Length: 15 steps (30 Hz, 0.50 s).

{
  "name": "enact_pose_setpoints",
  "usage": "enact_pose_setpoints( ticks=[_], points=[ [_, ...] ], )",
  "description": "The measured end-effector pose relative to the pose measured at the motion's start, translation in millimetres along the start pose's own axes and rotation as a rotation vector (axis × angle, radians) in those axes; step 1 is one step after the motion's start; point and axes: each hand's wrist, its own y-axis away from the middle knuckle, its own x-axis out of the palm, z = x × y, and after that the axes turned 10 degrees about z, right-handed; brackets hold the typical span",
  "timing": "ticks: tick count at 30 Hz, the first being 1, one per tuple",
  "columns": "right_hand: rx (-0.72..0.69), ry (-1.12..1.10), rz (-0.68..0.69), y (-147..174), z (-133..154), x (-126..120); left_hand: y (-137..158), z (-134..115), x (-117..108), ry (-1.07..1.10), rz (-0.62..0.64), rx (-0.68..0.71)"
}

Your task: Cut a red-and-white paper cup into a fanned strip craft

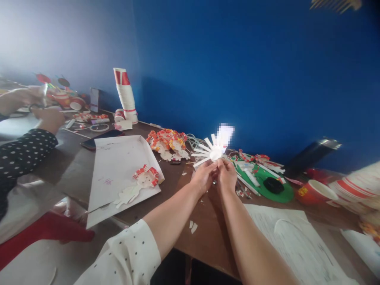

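The paper cutout point(215, 154) looks matt, the wall point(237, 71) smooth.

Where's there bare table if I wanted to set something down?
Two patches of brown table: between the left forearm and right forearm, beside some paper scraps; and between the white tray and left forearm. Right of the right hand it's crowded: green disc, black object, red paper cup.

I watched the left hand point(204, 176) and right hand point(227, 174) meet over the brown table point(208, 242), their fingers holding a white paper piece point(215, 154) with strips fanned outward. To the left lay a white envelope point(118, 158) bearing a paper figure point(135, 190), with a tall cup stack point(126, 95) farther off. On the right, I saw a black object point(273, 185) resting on a green disc point(286, 192).
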Motion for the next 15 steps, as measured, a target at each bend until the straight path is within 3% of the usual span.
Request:
enact_pose_setpoints(
  ticks=[2,5,9,13,15],
  points=[
    [-0.074,0.047,-0.068,-8,1,-11,6,0,5,-0.164,0.017,-0.064],
    [-0.170,0.159,-0.113,-16,4,-27,15,0,10,-0.678,-0.009,-0.092],
    [-0.228,0.214,-0.077,-16,9,-34,20,-8,7,-1.323,-0.138,0.277],
    [-0.215,0.191,0.005,-14,14,-35,15,-23,-5,-1.575,-0.271,0.709],
    [-0.189,0.157,0.020,-16,14,-37,13,-30,-11,-1.625,-0.326,0.840]
  ],
)
